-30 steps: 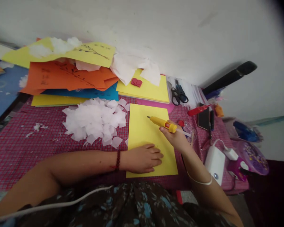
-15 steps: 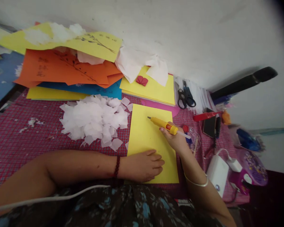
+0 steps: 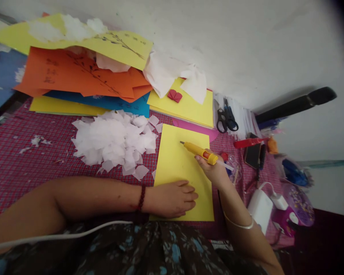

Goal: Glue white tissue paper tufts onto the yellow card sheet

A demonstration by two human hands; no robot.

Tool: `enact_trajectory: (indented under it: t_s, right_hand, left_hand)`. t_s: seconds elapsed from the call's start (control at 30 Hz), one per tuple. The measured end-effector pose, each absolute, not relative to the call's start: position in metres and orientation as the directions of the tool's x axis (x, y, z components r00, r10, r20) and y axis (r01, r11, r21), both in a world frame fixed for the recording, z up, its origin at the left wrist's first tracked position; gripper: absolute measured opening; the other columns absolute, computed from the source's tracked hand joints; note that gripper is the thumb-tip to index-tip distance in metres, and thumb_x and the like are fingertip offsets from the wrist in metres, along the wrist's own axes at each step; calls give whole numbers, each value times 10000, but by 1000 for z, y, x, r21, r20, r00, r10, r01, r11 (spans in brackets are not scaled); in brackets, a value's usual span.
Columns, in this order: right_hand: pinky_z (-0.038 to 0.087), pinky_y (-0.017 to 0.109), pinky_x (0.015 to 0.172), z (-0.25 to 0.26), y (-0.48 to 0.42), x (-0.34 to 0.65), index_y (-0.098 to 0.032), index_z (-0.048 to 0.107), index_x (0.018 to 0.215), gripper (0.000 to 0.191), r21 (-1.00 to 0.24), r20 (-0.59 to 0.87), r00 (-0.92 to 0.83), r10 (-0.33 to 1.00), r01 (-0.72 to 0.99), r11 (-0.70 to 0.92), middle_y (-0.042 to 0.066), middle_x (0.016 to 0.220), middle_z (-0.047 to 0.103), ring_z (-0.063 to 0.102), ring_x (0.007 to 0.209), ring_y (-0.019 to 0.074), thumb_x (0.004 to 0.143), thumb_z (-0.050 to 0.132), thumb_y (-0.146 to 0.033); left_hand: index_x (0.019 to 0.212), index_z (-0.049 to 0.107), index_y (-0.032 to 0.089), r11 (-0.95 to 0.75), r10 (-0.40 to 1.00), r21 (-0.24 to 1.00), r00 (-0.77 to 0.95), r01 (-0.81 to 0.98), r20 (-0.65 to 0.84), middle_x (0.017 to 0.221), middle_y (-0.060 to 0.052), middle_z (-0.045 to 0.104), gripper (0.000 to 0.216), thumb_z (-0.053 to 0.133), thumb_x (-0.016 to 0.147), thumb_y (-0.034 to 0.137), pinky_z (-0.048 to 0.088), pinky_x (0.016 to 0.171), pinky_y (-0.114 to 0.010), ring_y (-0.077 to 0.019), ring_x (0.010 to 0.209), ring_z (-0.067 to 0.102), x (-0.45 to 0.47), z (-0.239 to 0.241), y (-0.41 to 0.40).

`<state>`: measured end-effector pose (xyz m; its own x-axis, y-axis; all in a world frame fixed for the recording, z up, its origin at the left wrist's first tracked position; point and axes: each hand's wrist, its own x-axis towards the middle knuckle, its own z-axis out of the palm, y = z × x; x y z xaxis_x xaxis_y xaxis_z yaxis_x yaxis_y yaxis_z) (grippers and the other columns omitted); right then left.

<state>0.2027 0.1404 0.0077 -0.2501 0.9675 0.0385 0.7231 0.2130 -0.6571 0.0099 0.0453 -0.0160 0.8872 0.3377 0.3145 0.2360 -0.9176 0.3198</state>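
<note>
A plain yellow sheet of paper (image 3: pixel 172 160) lies on the checked tablecloth in front of me. My left hand (image 3: pixel 172 199) rests flat on its lower part, fingers stretched out. In my right hand (image 3: pixel 215 172) is a yellow hot glue gun (image 3: pixel 199 151), gripped by its handle. Its dark nozzle points up and left over the upper part of the sheet; whether the tip touches the paper I cannot tell. A clear glue stick (image 3: pixel 227 165) sticks out of its rear end. Left of the sheet is a heap of white paper pieces (image 3: pixel 114 139).
Behind the heap lie orange sheets with painted branches (image 3: pixel 83 76) and a yellow stack (image 3: pixel 186 110) bearing a red folded paper piece (image 3: pixel 174 96). At the right are black scissors (image 3: pixel 226 118), a red-handled tool (image 3: pixel 248 143) and a white power box (image 3: pixel 260 210). A wall (image 3: pixel 232 46) stands behind.
The view has shifted slightly. My left hand still lies flat on the yellow sheet, and the right hand still holds the glue gun over it in nearly the same place.
</note>
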Motion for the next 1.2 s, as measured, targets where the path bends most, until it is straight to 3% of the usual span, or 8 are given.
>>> enact_trajectory:
  t_s: [0.37,0.7,0.9,1.2]
  right_hand:
    - [346,249,541,14,139,204,-214,511,738,316,-695,-28,-363,931,677,243,-28,644,504,442,571,111,873,588,-489]
    - [338,256,485,14,137,201,-215,501,712,357,-724,-64,-221,973,681,107,-33,593,475,416,510,109,823,599,-541]
    - [354,241,496,19,135,204,-206,516,719,353,-713,-88,-298,950,685,149,-22,635,495,428,541,100,836,606,-526]
    - [351,238,437,19,134,194,-224,472,689,333,-740,-50,-195,980,666,95,-30,563,468,418,496,105,781,603,-516]
  left_hand:
    - [1083,627,174,-920,348,311,862,238,369,1289,-96,611,250,613,892,336,391,1023,-400,-236,1171,532,10,-17,45]
    - [1070,631,167,-917,349,324,858,231,377,1284,-84,618,249,620,890,339,395,1018,-401,-232,1167,533,9,-19,44]
    - [1055,633,178,-919,348,319,860,233,373,1278,-89,619,238,625,886,346,393,1009,-387,-230,1157,537,10,-19,44]
    - [1034,637,178,-919,354,319,840,231,410,1254,-91,629,226,646,875,338,401,982,-389,-232,1137,545,10,-20,44]
